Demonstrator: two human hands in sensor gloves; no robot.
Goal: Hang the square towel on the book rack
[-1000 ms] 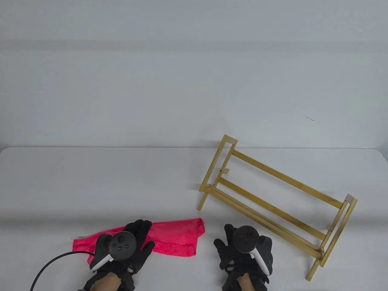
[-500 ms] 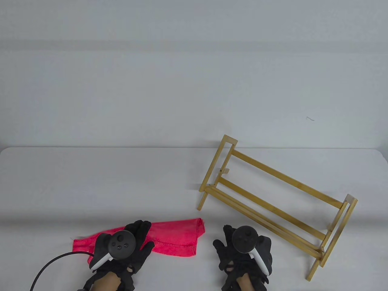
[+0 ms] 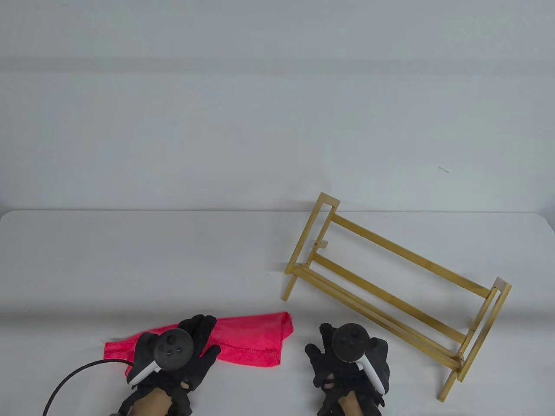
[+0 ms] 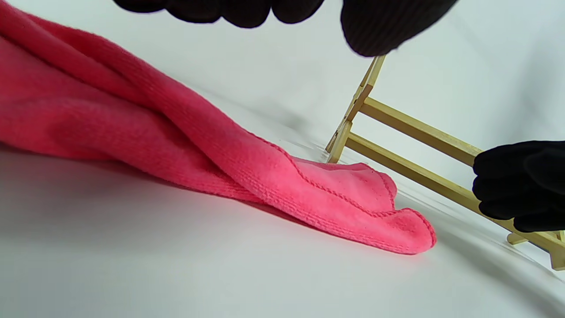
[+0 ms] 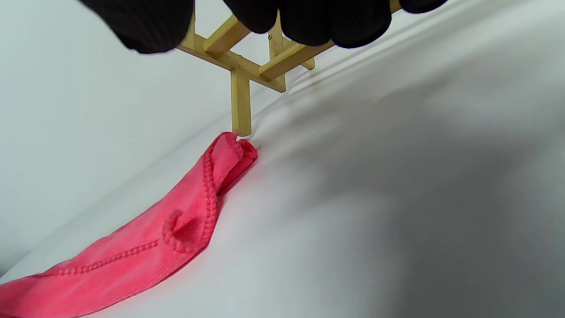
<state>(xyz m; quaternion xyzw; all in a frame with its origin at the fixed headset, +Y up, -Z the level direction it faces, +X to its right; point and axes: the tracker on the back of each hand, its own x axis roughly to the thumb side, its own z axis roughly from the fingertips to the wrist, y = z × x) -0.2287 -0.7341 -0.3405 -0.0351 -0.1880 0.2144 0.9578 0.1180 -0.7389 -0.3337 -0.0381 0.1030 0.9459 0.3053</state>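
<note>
- The square towel (image 3: pixel 249 338), bright pink with a stitched hem, lies crumpled and folded over itself on the white bench (image 3: pixel 130 260), close to the near edge and left of centre.
- In the left wrist view its folded corner (image 4: pixel 353 207) lies flat on the bench, with the rack's foot showing behind it.
- The left hand (image 3: pixel 182 351) lies over the towel's left part, fingers spread and pointing away from the person; in the left wrist view the fingertips (image 4: pixel 247 11) hang above the cloth, and I cannot tell whether they touch it. It pinches nothing.
- The right hand (image 3: pixel 347 359) is beside the towel's right end, apart from it, fingers loosely spread, holding nothing.
- The book rack (image 3: pixel 390 286), made of pale wooden slats, stands on the bench to the right, set at a slant, its near right leg toward the bench's near edge. It is well apart from the towel and bare of cloth.
- A black cable (image 3: pixel 73 377) curves from the left hand toward the bottom edge.
</note>
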